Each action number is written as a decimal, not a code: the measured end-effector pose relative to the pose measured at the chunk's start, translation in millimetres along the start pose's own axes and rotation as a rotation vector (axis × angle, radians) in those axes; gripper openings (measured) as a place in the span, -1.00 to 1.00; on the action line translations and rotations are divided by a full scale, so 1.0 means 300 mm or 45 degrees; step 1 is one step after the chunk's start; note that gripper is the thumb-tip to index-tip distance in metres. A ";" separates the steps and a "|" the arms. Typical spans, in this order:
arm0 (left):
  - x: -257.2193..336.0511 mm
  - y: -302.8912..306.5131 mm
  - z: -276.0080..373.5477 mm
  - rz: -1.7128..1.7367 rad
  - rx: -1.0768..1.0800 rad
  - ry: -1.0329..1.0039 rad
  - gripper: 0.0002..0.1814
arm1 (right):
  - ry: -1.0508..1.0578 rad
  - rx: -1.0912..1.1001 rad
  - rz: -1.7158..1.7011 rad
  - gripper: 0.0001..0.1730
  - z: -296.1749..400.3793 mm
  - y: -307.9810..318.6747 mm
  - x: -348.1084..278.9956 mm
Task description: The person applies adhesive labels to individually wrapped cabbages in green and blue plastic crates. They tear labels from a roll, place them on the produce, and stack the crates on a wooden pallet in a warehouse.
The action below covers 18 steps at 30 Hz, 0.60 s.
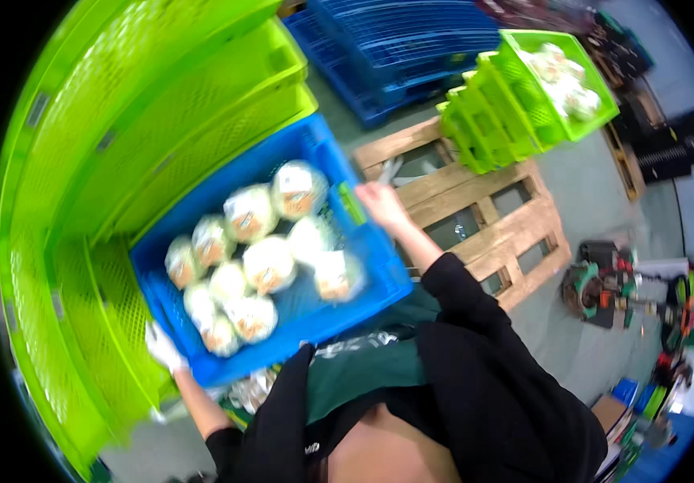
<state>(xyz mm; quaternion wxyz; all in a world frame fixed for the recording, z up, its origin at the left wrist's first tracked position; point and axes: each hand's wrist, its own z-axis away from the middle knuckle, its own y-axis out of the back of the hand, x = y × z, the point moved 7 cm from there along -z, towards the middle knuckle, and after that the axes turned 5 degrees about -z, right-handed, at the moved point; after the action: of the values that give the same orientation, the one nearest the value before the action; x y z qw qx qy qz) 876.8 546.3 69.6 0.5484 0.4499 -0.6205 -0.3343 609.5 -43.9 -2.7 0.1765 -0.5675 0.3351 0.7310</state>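
Observation:
In front of me a blue plastic crate is held at a slant, between my two hands. Several pale round vegetable heads, seemingly cabbages in clear film with labels, lie loosely in it. My left hand, in a white glove, grips the crate's left end near the front corner. At the opposite end my right hand holds the wall beside a green handle piece; its fingertips are partly hidden and blurred.
Tall stacked lime-green crates rise close along the left and far side. Right of me lies a wooden pallet carrying stacked green crates, the top one filled. Blue plastic pallets stand beyond. A wheeled machine is farther right.

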 end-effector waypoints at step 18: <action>0.167 -0.124 0.119 0.040 -0.215 -0.251 -0.61 | -0.210 0.100 0.318 -0.49 0.011 0.052 -0.096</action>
<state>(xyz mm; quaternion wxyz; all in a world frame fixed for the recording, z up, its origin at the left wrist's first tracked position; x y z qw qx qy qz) 849.3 483.3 48.6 0.5258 0.3575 -0.6481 -0.4192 605.6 -49.2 29.5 0.1332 -0.4521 0.4157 0.7779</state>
